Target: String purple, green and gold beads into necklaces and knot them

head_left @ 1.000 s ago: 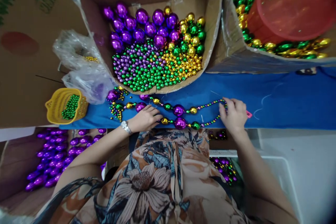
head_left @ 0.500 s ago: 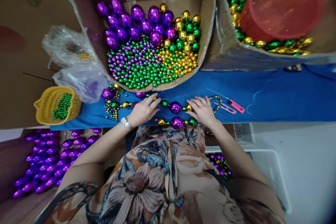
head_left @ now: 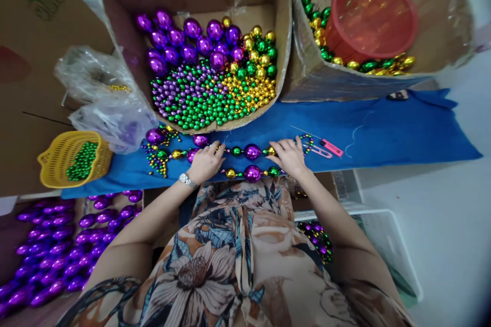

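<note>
A bead necklace [head_left: 252,152] of large purple and smaller green and gold beads lies in a long loop on the blue cloth. My left hand [head_left: 207,162], with a watch at the wrist, rests over its left part, fingers curled round the strand. A fine clear thread rises beside these fingertips. My right hand [head_left: 288,158] grips the same upper strand at a gold bead, its fingers bent over it. Between my hands the strand runs straight. The lower strand, with a big purple bead [head_left: 252,173], lies nearer my body. The beads under my palms are hidden.
A cardboard box [head_left: 286,36] of loose beads stands ahead, and another holds a red tub [head_left: 374,20]. Pink snips [head_left: 321,151] and a pink-labelled tool [head_left: 332,147] lie right of my hand. At left are a yellow basket [head_left: 53,156] and finished-looking bead clusters [head_left: 158,158].
The view has shifted slightly, so the boxes and the cloth's right end sit differently in the picture. Both hands stay on the strand, almost unmoved.
</note>
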{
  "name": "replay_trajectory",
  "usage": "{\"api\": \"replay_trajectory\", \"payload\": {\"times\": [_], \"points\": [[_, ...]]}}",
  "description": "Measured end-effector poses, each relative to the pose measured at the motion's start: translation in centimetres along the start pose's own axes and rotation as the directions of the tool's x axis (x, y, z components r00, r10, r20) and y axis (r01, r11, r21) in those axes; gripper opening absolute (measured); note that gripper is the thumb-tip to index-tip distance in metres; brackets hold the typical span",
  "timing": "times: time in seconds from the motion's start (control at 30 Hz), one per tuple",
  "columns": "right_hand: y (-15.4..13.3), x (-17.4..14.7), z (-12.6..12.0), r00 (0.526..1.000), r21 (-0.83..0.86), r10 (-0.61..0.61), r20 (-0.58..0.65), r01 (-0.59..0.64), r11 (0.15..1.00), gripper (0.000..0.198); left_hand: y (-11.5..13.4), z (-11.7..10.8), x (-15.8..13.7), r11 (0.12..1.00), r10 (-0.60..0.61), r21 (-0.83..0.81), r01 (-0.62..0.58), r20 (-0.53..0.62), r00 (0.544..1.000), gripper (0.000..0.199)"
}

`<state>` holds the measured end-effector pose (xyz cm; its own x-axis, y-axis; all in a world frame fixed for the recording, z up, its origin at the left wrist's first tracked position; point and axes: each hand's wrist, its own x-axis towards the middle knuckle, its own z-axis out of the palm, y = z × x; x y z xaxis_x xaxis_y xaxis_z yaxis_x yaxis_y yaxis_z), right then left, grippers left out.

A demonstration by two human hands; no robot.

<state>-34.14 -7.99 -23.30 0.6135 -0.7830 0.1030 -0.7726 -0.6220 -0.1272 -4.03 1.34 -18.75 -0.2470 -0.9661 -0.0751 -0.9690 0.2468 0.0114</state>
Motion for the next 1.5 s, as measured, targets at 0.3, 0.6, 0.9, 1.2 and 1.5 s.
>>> {"api": "replay_trajectory", "payload": {"times": [0.3, 0.6, 0.9, 1.2, 1.5], "points": [[-0.6, -0.5, -1.1, 0.999, 0.068, -0.013, -0.032, 0.015, 0.998, 0.054, -0.2, 0.4, 0.4, 0.995, -0.078, 0.060, 0.082, -0.064, 0.995, 0.054], [13.5, -7.3, -4.6, 0.754, -0.104, 0.657, -0.003, -0.654, 0.750, 0.041, 0.1, -0.3, 0.6, 0.995, -0.010, 0.088, 0.038, -0.303, 0.953, 0.044], [13.6, -8.9, -3.1, 0.777, -0.034, 0.624, 0.081, -0.624, 0.781, 0.034, 4.4, -2.0, 4.3, 0.964, 0.202, -0.075, -0.255, -0.419, 0.885, 0.029], [14.4, -9.2, -4.3, 0.776, -0.002, 0.624, 0.093, -0.626, 0.780, 0.036, 15.9, -2.7, 20.7, 0.892, 0.408, -0.191, -0.409, -0.046, 0.912, 0.029], [15.7, -11.1, -5.9, 0.713, -0.255, 0.676, 0.186, -0.630, 0.734, 0.036, 20.1, -0.7, 26.0, 0.821, 0.571, -0.078, -0.566, 0.152, 0.807, 0.024]]}}
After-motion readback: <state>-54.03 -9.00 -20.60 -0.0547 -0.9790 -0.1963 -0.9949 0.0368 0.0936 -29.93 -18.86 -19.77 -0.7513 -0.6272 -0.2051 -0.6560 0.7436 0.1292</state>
